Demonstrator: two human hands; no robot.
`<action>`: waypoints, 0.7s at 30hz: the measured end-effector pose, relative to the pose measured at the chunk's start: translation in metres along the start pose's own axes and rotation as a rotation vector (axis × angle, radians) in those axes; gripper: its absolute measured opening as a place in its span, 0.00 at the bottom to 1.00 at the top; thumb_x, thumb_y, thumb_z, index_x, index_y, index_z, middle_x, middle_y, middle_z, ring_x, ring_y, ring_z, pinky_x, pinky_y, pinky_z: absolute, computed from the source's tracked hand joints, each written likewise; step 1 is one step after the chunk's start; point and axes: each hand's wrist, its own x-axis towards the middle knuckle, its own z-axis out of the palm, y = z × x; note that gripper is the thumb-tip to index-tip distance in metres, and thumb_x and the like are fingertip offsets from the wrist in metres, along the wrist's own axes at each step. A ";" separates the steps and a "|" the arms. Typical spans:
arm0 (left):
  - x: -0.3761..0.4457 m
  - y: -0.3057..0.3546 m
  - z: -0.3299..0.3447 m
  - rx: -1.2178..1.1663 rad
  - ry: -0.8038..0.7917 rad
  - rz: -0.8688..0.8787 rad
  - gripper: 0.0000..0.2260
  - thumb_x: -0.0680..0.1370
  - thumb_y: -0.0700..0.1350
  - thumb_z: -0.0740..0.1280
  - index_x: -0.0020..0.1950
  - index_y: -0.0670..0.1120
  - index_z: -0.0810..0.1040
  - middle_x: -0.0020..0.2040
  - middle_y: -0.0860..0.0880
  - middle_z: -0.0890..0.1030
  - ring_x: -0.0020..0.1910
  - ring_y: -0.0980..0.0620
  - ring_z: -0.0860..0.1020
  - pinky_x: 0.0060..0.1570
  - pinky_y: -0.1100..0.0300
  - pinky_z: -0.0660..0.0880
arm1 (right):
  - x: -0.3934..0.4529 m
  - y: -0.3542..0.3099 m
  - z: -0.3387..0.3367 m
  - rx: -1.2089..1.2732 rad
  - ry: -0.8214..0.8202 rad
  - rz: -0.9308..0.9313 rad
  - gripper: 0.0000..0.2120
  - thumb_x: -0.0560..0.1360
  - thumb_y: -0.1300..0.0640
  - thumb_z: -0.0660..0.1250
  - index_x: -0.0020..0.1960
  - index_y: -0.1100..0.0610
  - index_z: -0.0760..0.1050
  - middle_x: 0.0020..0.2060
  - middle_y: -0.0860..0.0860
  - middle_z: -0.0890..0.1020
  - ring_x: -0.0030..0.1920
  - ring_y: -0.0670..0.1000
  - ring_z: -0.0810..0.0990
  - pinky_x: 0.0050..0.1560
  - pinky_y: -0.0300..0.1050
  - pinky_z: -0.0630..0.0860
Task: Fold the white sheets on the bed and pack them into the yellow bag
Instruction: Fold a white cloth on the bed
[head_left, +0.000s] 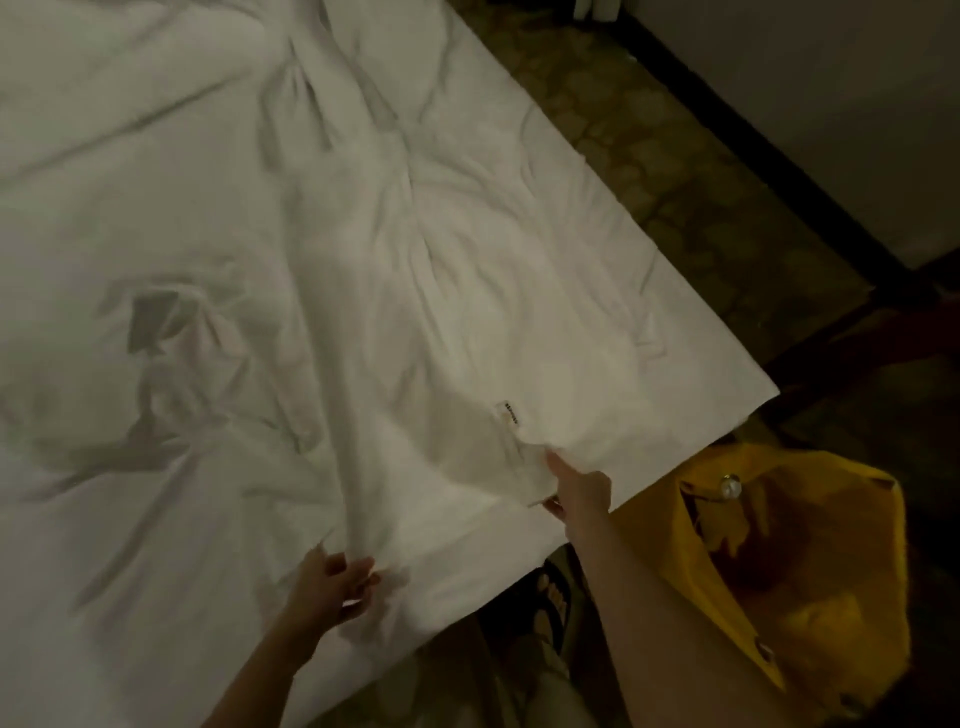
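A crumpled white sheet (395, 270) lies spread over the bed, with a small label near its near edge. My left hand (332, 582) grips a raised fold of the sheet near the bed's front edge. To the right, my right hand (579, 493) pinches the sheet's edge just below the label. The yellow bag (810, 587) stands open on the floor at the bed's near right corner, just right of my right forearm.
The bed's right edge (675, 270) runs diagonally from top centre to the corner by the bag. Patterned carpet (701, 171) lies beyond it, bounded by a dark skirting and a pale wall (831, 104). My sandalled foot (553, 597) shows below the bed's edge.
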 end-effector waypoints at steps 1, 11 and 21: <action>-0.001 -0.007 0.004 0.010 0.021 -0.016 0.05 0.79 0.37 0.65 0.47 0.36 0.78 0.35 0.42 0.79 0.34 0.48 0.75 0.32 0.60 0.75 | -0.002 0.003 -0.005 -0.028 -0.014 0.020 0.26 0.68 0.53 0.78 0.57 0.68 0.76 0.54 0.64 0.80 0.51 0.62 0.80 0.50 0.57 0.80; -0.010 -0.023 0.074 -0.872 0.082 -0.188 0.05 0.79 0.38 0.66 0.50 0.37 0.74 0.45 0.41 0.79 0.42 0.46 0.78 0.29 0.56 0.81 | 0.010 -0.005 -0.025 0.153 0.092 -0.068 0.25 0.72 0.54 0.74 0.64 0.65 0.73 0.60 0.61 0.78 0.56 0.60 0.78 0.57 0.56 0.77; -0.010 -0.019 0.104 -0.788 0.228 -0.126 0.09 0.79 0.39 0.66 0.56 0.36 0.74 0.42 0.40 0.80 0.26 0.51 0.81 0.27 0.60 0.80 | 0.024 -0.007 -0.049 -0.021 0.192 -0.127 0.29 0.73 0.49 0.73 0.66 0.64 0.71 0.62 0.60 0.76 0.58 0.61 0.77 0.59 0.56 0.76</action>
